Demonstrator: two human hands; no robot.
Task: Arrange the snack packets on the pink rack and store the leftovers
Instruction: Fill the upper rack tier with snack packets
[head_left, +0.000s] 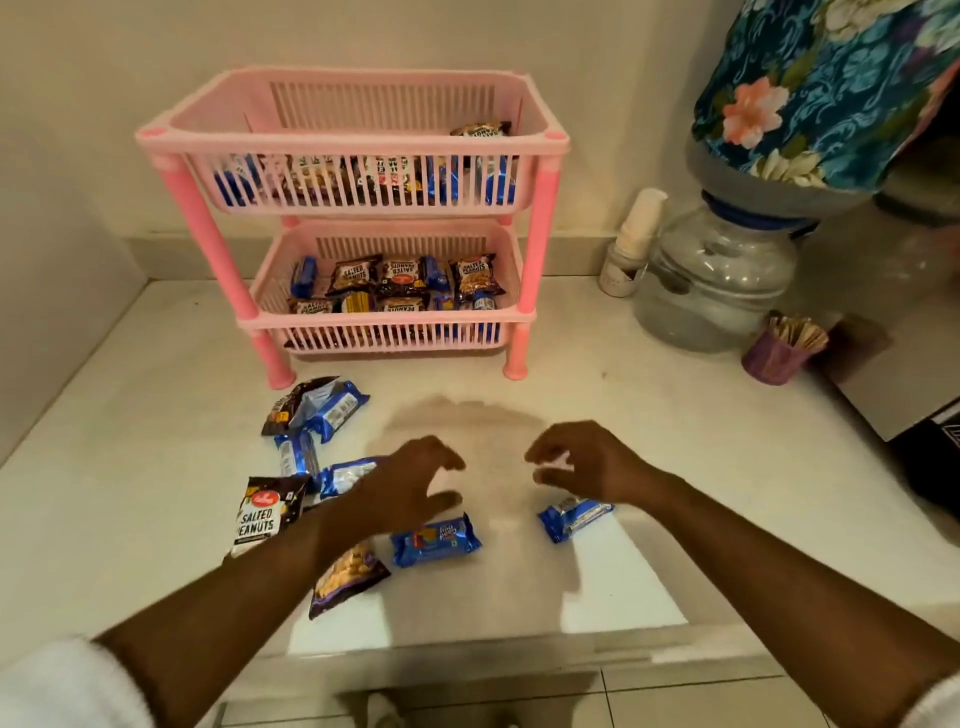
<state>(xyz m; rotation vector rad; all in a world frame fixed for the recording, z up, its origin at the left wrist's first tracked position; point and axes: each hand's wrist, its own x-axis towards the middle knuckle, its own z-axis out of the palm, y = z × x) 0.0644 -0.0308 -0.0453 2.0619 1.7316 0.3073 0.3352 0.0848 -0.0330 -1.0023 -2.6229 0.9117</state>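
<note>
Both hands hover low over the front middle of the white countertop (675, 415), empty, fingers spread and loosely hooked. Left hand (410, 480) sits just above and behind a blue glossy foil biscuit packet (435, 540); that packet's long axis runs left to right, roughly parallel to the front edge. Right hand (587, 462) is just behind a second blue foil biscuit packet (574, 517), tilted slightly, its right end farther from the front edge. Each hand has its own packet closest; a grab from above looks the likely next step.

Left of the left hand, toward the counter's left side: a black crinkled salted-peanuts pouch (265, 514), more blue packets (332, 408) scattered loosely, and a dark pouch printed with peanuts (345, 577) partly under the forearm.

Toward the back wall stands the pink slatted plastic two-tier rack (353, 140), both baskets already holding packets. At the back right corner, a clear water jar with a floral cloth cover (722, 291).
</note>
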